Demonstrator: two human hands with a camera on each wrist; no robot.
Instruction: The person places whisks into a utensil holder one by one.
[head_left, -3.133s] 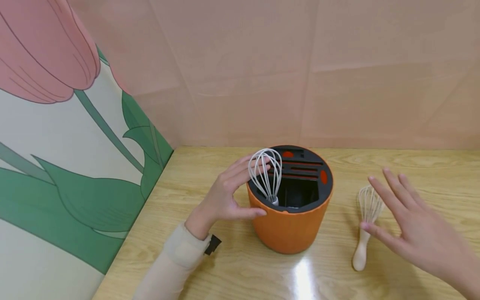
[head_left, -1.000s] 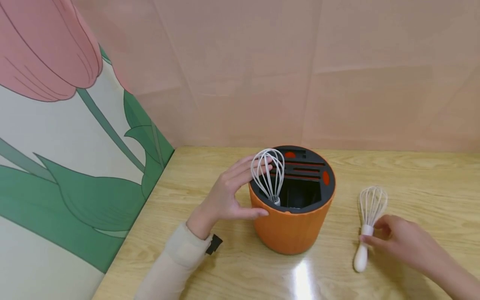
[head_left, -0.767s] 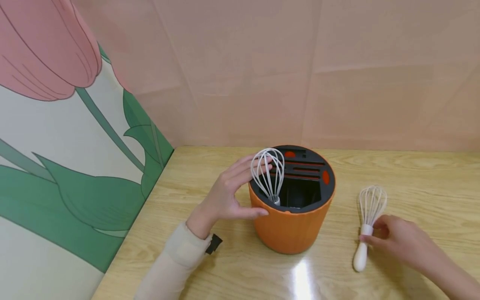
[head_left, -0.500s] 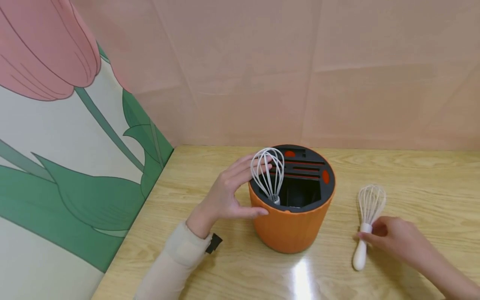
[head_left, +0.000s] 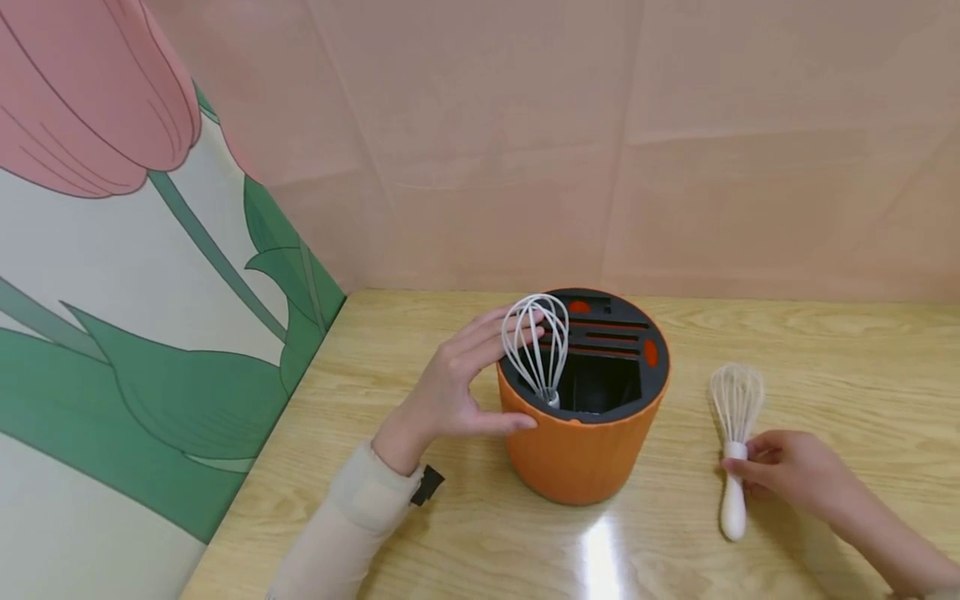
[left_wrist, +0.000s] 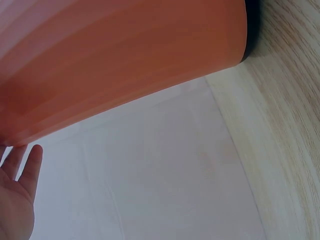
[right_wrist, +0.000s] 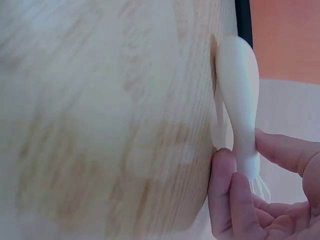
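An orange round utensil holder (head_left: 577, 462) with a black slotted top stands on the table. One whisk (head_left: 552, 400) is in its top, white wire loops upward, its handle hidden inside. My left hand (head_left: 450, 379) rests against the holder's left side, fingers behind the whisk loops and thumb at the front. In the left wrist view its fairly straight fingers (left_wrist: 31, 170) are by the orange wall. To the holder's right, my right hand (head_left: 798, 471) pinches a second whisk (head_left: 733, 504) at the top of its pale handle. The right wrist view shows thumb and fingers around that handle (right_wrist: 239, 80).
The wood-look table (head_left: 420, 542) reaches back to a pinkish wall covering (head_left: 480, 167). A panel with a printed tulip (head_left: 202, 400) borders the table at left. Black slots and a larger square opening (head_left: 603, 383) are in the holder's top.
My right hand came down from hovering with spread fingers and took hold of the second whisk. That whisk has since turned slightly, its handle end swinging right. The left hand stayed put.
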